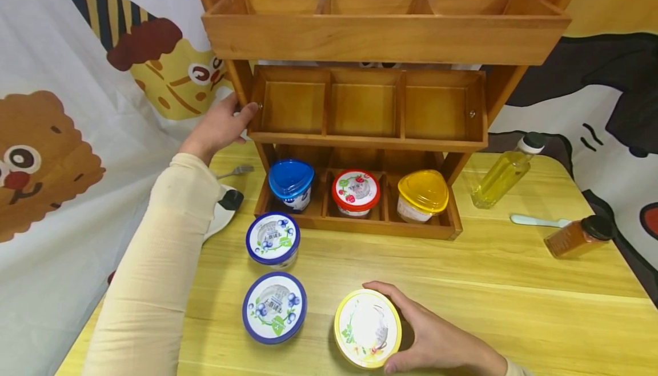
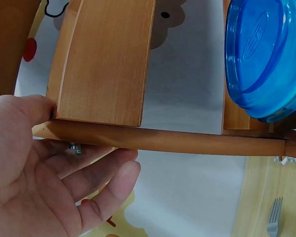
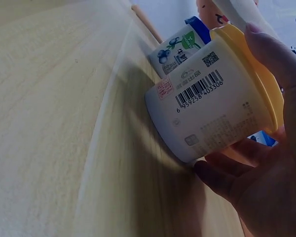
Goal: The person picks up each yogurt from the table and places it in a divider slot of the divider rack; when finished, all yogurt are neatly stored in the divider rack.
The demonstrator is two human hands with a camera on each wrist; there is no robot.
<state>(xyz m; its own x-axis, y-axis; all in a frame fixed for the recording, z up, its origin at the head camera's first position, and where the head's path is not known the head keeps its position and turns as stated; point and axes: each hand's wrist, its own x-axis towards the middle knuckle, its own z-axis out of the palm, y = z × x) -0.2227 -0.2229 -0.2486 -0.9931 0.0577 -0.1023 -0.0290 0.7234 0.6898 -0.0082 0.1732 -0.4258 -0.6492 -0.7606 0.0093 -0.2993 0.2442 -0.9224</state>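
My left hand (image 1: 221, 126) grips the left side of a three-tier wooden shelf (image 1: 385, 39). Its thumb lies on the middle tier's end, and its fingers are behind the side post (image 2: 167, 139). At the front of the table my right hand (image 1: 437, 336) holds a round white yogurt cup with a yellow lid (image 1: 367, 328). In the right wrist view the cup's barcode side (image 3: 202, 103) faces the camera, thumb at the lid and fingers around the side. Left of it stand two blueberry yogurt cups with dark blue lids, the nearer cup (image 1: 275, 308) and the farther cup (image 1: 273, 239).
The bottom tier holds a blue-lidded cup (image 1: 291, 182), a red-lidded strawberry cup (image 1: 356, 192) and a yellow-lidded cup (image 1: 423, 194). To the right are an oil bottle (image 1: 504, 176), a pale-handled utensil (image 1: 537, 220) and a spice jar (image 1: 578, 238). A fork (image 1: 236, 171) lies left.
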